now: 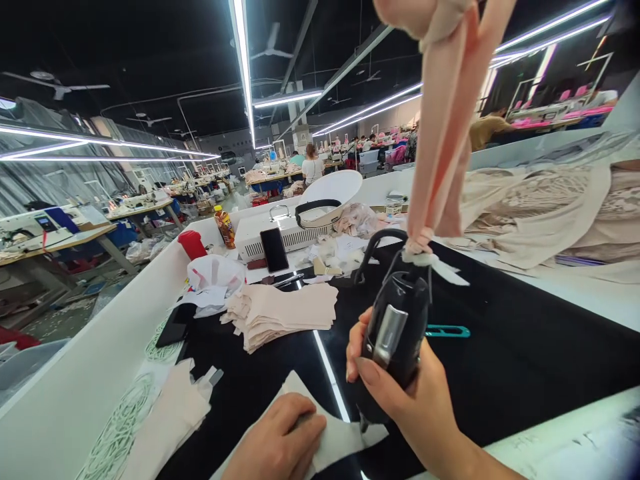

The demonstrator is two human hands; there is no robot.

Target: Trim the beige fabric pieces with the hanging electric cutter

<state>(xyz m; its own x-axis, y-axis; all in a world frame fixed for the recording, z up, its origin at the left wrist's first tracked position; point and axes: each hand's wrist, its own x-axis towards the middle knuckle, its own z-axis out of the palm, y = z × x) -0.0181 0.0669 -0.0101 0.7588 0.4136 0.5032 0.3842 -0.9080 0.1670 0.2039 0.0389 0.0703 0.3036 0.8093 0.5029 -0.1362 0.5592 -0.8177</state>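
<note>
My right hand [400, 387] is wrapped round a black corded hand tool [395, 320] with a silver metal lever on its side. Pale pink cloth strips [443, 127], knotted at the tool's top, suspend it from above. Its lower tip stands at the right end of a cream fabric piece [340, 443]; whether it touches the cloth I cannot tell. On that same piece my left hand [283, 437] presses down, fingers bent and held together. A teal thread snipper [449, 331] lies just behind the right hand on the black table surface [520, 347].
Ahead lies a stack of cut beige pieces [285, 307], with more cut pieces [170, 420] at the left. Behind stand a white box machine [250, 237], a phone [274, 250], a bottle [225, 227] and a visor [330, 200]. Lace garments [540, 207] are piled at right.
</note>
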